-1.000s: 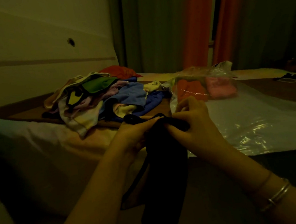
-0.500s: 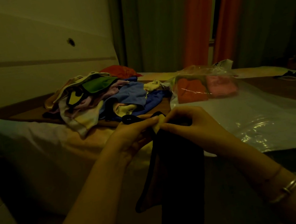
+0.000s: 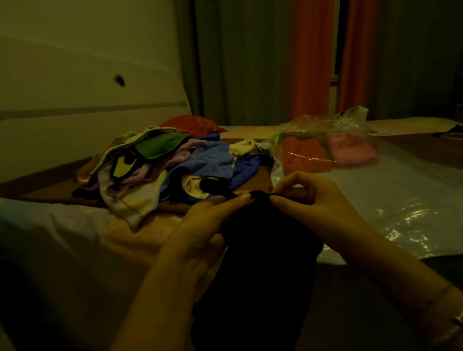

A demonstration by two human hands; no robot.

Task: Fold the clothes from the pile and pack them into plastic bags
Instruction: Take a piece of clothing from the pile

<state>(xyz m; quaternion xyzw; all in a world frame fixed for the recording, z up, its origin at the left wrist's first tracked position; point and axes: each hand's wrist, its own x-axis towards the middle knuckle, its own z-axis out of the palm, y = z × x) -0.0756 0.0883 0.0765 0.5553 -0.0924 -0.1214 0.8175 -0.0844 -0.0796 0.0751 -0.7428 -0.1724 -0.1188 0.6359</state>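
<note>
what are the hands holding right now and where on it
Both hands pinch a dark garment at its top edge: the left hand on the left part, the right hand on the right. The rest hangs down below the grip.

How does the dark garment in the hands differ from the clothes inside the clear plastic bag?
The dark garment hangs unfolded from both hands, unpacked; the orange and pink clothes lie folded on the bed inside the clear plastic bag. The garment is near black; the packed ones are bright.
</note>
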